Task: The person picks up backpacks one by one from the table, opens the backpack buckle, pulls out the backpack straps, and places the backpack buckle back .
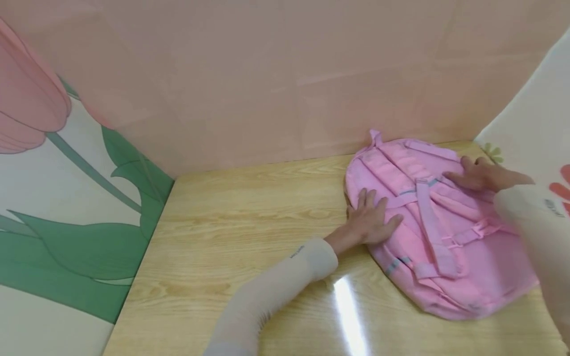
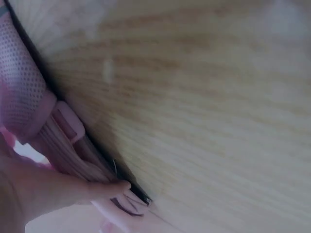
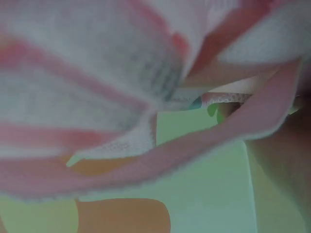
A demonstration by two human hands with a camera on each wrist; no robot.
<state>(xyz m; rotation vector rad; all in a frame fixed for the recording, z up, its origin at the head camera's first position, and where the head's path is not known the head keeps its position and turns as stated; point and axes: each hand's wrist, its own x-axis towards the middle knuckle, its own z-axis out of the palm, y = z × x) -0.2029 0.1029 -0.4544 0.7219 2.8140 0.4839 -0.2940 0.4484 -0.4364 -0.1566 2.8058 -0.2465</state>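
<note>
Left hand (image 1: 370,217) lies on the left edge of a pink backpack (image 1: 494,262), fingers spread and mostly straight, no grip on it visible; in the left wrist view one digit touches the webbing strap (image 2: 60,148) beside a plastic slide buckle (image 2: 78,128). Right hand (image 1: 478,175) rests at the bag's far right side, thumb apart from the fingers; cannot tell whether it has hold of anything, since the right wrist view is dark and part-covered by a pink strap (image 3: 194,150). Backpack lies strap side up on the right of the wood-grain table (image 1: 249,247), top loop (image 1: 375,136) toward the far pink backdrop (image 1: 267,89). Tulip-print panel (image 1: 80,242) at left, white flower-print panel (image 1: 543,94) at right. Both forearms wear pale sleeves (image 1: 280,277).
</note>
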